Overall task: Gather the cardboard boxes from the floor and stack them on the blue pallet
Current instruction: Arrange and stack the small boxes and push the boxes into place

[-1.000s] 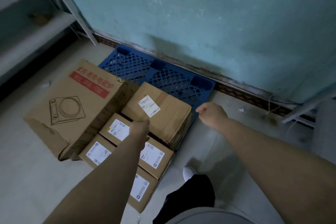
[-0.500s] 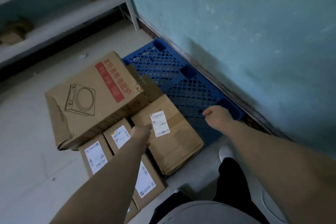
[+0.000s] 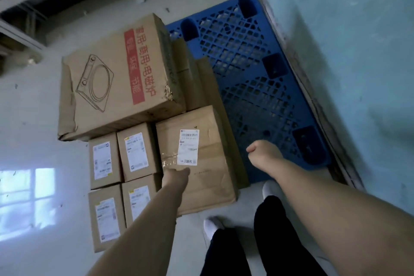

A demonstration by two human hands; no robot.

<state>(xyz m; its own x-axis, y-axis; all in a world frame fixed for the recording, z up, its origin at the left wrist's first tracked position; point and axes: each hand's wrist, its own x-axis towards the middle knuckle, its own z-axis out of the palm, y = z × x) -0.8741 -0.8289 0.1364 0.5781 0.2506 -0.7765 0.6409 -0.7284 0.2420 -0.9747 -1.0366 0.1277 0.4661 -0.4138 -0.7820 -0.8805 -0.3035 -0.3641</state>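
Observation:
The blue pallet (image 3: pixel 253 78) lies on the floor against the teal wall, its grid top bare. Left of it stands a large cardboard box (image 3: pixel 116 78) with a red stripe and a cooker drawing. In front of that sits a medium box (image 3: pixel 208 177) with a white label, and left of it several small labelled boxes (image 3: pixel 136 152). My left hand (image 3: pixel 175 177) hovers at the medium box's near left edge, its fingers hidden. My right hand (image 3: pixel 262 154) hangs loosely curled above the seam between that box and the pallet, holding nothing.
Flat cardboard pieces (image 3: pixel 197 78) stand wedged between the large box and the pallet. My feet in white shoes (image 3: pixel 212 226) are just in front of the medium box. Shelving (image 3: pixel 20 36) runs along the far left. The teal wall (image 3: pixel 347 51) borders the pallet on the right.
I have stepped closer and turned left, so the boxes and pallet now lie straight below me. Both hands kept their pose above the medium box and the pallet edge.

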